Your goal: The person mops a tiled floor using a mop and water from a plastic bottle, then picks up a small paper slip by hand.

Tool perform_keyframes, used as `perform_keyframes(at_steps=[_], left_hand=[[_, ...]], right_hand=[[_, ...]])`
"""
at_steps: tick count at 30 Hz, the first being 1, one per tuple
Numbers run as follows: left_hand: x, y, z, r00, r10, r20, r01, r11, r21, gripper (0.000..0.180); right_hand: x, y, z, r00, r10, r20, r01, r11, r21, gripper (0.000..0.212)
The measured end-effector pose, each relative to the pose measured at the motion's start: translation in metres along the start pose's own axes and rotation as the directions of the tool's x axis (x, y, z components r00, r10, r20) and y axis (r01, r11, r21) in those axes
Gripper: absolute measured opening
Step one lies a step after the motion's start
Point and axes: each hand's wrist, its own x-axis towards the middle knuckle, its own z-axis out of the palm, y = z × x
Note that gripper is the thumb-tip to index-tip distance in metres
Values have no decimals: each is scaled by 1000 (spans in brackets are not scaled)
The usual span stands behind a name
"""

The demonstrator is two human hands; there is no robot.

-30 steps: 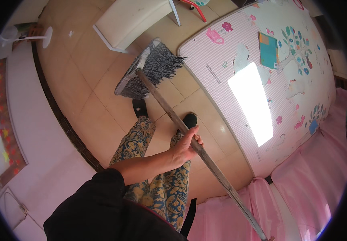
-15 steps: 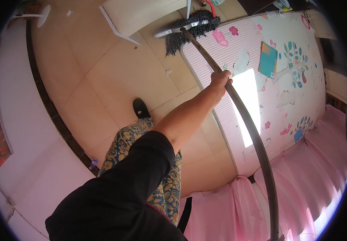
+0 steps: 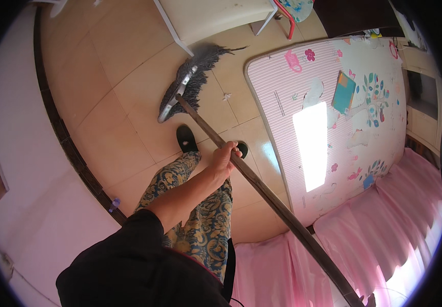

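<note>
Near the cream seat [image 3: 216, 21], the mop head [image 3: 196, 84] rests on the tiled floor [image 3: 108, 61], where loose strands could snag the seat if swung closer, the left hand [image 3: 224, 157] grasping the mop handle [image 3: 285, 214] mid-length and the right hand's [image 3: 370, 301] grip being indeterminable.

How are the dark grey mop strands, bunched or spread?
Spread: dark grey mop strands fan out along both sides of the long, narrow silver clamp.

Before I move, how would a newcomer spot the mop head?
Find the big mat with pink stripes, then go left across the tiled floor to the mop head, near the cream seat. The left hand grips its wooden handle. Dark grey shaggy strands and a silvery bar set it apart from the smooth black shoe nearby.
</note>
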Motion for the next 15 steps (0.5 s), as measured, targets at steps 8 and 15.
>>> perform_keyframes(at_steps=[8, 15], left_hand=[[30, 164, -200, 924, 251, -290, -219, 966, 138, 28], [-33, 157, -177, 884, 350, -311, -296, 932, 207, 25]], right_hand=[[58, -180, 16, 947, -310, -83, 246, 537, 807, 24], [-30, -195, 161, 889, -92, 449, -450, 10, 893, 14]])
